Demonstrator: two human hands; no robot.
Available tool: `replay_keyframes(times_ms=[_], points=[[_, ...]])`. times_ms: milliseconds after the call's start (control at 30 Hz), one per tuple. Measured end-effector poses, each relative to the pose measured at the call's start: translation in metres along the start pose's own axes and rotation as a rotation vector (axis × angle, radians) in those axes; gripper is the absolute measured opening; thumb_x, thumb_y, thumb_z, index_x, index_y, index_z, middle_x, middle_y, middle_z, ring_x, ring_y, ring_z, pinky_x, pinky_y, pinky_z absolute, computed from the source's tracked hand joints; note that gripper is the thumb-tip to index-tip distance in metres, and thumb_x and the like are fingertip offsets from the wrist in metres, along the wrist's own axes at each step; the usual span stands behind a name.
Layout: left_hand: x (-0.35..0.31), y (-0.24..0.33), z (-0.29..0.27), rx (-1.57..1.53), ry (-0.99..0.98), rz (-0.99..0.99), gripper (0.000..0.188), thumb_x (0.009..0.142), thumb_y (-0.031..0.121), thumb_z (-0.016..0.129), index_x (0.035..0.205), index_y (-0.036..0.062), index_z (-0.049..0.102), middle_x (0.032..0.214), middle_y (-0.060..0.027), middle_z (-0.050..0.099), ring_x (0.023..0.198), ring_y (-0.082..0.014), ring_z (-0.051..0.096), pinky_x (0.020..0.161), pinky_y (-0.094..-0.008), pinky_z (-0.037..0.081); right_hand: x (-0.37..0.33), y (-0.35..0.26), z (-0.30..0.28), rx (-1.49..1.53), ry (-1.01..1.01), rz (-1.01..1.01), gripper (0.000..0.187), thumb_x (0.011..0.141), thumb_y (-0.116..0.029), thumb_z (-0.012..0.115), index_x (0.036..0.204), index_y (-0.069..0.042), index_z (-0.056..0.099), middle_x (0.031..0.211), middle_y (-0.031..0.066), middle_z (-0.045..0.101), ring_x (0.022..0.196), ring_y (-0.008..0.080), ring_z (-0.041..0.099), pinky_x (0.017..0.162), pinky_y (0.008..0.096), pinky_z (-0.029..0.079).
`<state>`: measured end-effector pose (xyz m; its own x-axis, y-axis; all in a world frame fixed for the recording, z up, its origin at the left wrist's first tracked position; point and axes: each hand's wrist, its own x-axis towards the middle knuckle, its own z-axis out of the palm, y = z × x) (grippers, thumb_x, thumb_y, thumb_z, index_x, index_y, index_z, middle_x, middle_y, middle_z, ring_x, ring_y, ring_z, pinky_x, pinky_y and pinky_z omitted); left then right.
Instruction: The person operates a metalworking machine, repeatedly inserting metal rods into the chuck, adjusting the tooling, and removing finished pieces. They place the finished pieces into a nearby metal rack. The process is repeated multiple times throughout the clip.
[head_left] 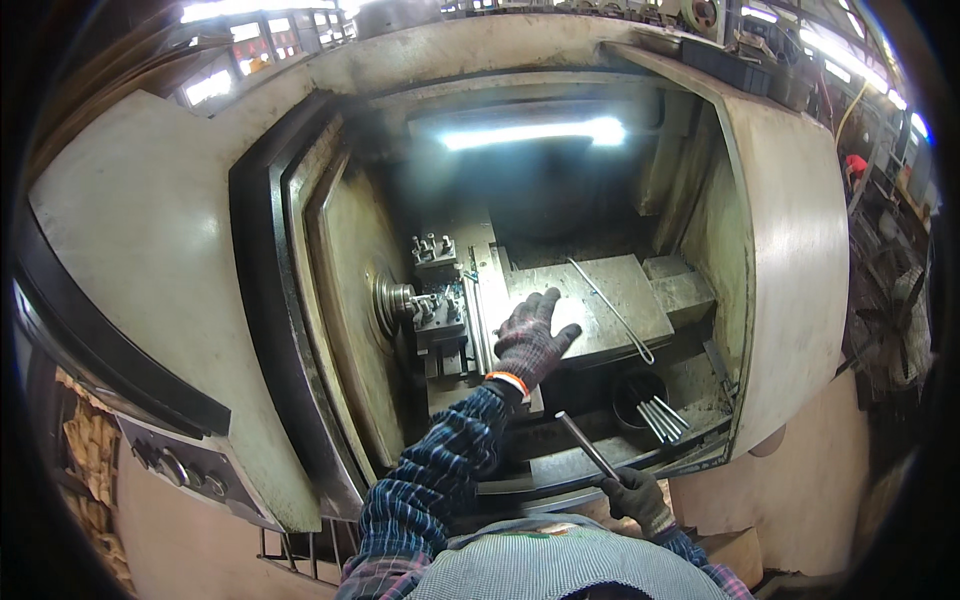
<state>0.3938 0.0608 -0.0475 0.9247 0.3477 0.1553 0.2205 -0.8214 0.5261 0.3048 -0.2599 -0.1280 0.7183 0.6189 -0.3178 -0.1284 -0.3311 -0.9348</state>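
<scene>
Inside the open lathe, my left hand point(535, 335), in a dark knit glove, reaches over the pale metal cover point(600, 320) with its fingers spread and nothing in them. Whether it touches the cover I cannot tell. Close to its fingers stand the tool holders point(438, 305) and the chuck point(388, 304). A thin rod with a looped end point(612, 312) lies slantwise across the cover. My right hand point(640, 500), also gloved, grips the lower end of a smooth metal rod point(585, 445), which tilts up and left at the front of the machine.
Several metal rods point(663, 418) lean out of a dark round container point(630, 400) at the front right of the chamber. The sliding door frame point(285, 280) borders the left side. At the lower left is a control panel with knobs point(175, 467). A lamp point(535, 133) glows at the back.
</scene>
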Motion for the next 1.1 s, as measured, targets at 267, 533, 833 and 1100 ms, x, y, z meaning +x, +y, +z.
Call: replay_keyframes(times_ms=[267,533,833,1100], points=[[0.090,-0.085,-0.059,0.308,0.028,-0.276,0.065,0.088,0.058,0.063,0.137,0.0152,0.062,0.145,-0.0138,0.055,0.138,-0.0324,0.048,0.113,-0.0480,0.039,-0.005,0.014,0.000,-0.018,0.090,0.123,0.040,0.094,-0.042,0.074,0.082,-0.004,0.074,0.056,0.0015,0.063,0.050,0.0086,0.059,0.049,0.0283,0.045],[0.132,-0.212,-0.085,0.953,-0.575,-0.469,0.048,0.095,0.045,0.059,0.133,0.0152,0.068,0.146,-0.0103,0.057,0.143,-0.0383,0.041,0.112,-0.0708,0.028,-0.007,0.014,-0.005,0.077,0.134,0.134,0.037,0.093,-0.043,0.075,0.088,-0.006,0.075,0.057,0.0005,0.062,0.049,0.0069,0.058,0.047,0.0264,0.045],[0.128,-0.253,-0.053,0.994,-0.454,-0.459,0.051,0.096,0.038,0.062,0.141,0.0134,0.061,0.155,-0.0152,0.047,0.147,-0.0424,0.035,0.115,-0.0723,0.022,0.003,0.011,-0.007,0.113,0.144,0.167,0.040,0.093,-0.044,0.075,0.089,-0.004,0.073,0.058,0.0016,0.062,0.050,0.0083,0.058,0.047,0.0274,0.045],[0.132,-0.273,-0.053,1.085,-0.540,-0.281,0.034,0.094,0.028,0.064,0.124,0.0156,0.073,0.134,-0.0107,0.067,0.126,-0.0371,0.060,0.097,-0.0711,0.046,0.003,0.017,-0.010,0.057,0.152,0.199,0.044,0.093,-0.043,0.076,0.074,-0.004,0.068,0.057,0.0007,0.060,0.050,0.0088,0.055,0.050,0.0268,0.043]])
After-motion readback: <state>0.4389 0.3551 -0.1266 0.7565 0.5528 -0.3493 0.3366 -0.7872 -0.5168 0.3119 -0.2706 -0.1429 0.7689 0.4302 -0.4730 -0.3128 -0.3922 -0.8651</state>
